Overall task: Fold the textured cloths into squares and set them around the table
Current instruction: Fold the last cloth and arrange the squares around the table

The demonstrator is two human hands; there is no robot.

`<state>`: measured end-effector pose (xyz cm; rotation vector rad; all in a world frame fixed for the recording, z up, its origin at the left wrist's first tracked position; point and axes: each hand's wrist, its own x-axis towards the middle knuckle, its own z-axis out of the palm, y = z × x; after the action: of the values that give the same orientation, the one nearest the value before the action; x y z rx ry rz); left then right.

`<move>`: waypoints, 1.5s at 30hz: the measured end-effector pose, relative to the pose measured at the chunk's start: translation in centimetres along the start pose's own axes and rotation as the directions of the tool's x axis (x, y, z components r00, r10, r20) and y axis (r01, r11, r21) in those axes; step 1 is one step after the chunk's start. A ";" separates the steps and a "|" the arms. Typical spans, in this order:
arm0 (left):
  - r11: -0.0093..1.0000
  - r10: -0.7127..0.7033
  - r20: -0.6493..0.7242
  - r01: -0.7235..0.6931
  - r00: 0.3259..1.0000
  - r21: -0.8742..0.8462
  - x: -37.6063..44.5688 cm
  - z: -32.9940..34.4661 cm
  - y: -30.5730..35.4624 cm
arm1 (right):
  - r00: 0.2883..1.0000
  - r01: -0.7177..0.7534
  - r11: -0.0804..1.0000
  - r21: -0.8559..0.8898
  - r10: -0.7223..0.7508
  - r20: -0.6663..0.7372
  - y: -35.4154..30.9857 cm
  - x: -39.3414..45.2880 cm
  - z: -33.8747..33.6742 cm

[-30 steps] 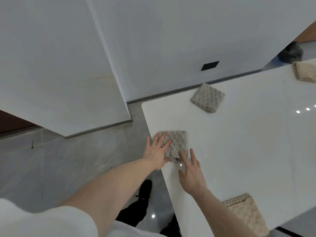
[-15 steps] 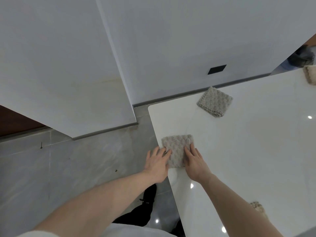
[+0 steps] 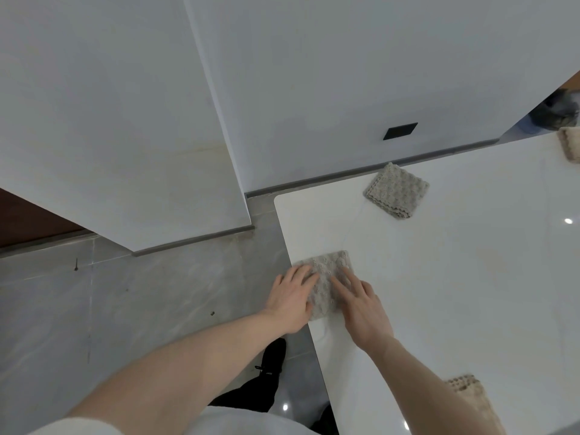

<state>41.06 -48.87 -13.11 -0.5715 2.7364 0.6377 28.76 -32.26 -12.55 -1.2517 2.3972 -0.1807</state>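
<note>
A folded grey textured cloth (image 3: 326,271) lies at the left edge of the white table (image 3: 455,277). My left hand (image 3: 292,301) rests flat on its left side with straight fingers. My right hand (image 3: 364,306) presses flat on its right side. A second folded grey cloth (image 3: 396,190) sits near the table's far edge. A beige folded cloth (image 3: 467,390) lies at the near edge, partly hidden by my right forearm. Another beige cloth (image 3: 569,147) shows at the far right.
The table's left edge runs beside a grey tiled floor (image 3: 125,309), where my black shoe (image 3: 272,359) stands. A white wall (image 3: 345,73) with a small black plate (image 3: 400,131) rises behind the table. A dark object (image 3: 557,113) sits at the far right.
Both hands slid further onto the grey cloth, the right one coming from the bare tabletop to its right side. The view shifted a little.
</note>
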 end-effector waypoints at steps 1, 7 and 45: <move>0.999 -0.001 0.044 0.000 0.999 0.033 0.4 0.1 0.0 | 0.999 -0.019 1.000 -0.008 0.020 0.037 -0.1 0.2 0.2; 0.990 -0.036 0.161 0.013 0.986 0.141 2.2 0.2 0.1 | 0.973 -0.188 0.982 -0.008 0.187 0.133 -0.8 1.2 1.0; 0.966 0.171 -0.092 -0.148 0.981 0.212 -0.6 1.9 1.9 | 0.994 -0.037 0.997 0.061 0.031 0.101 0.1 -4.8 1.6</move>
<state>41.08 -46.21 -13.82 -0.3494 2.9261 0.3619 31.79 -28.22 -12.47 -1.1635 2.3075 -0.1781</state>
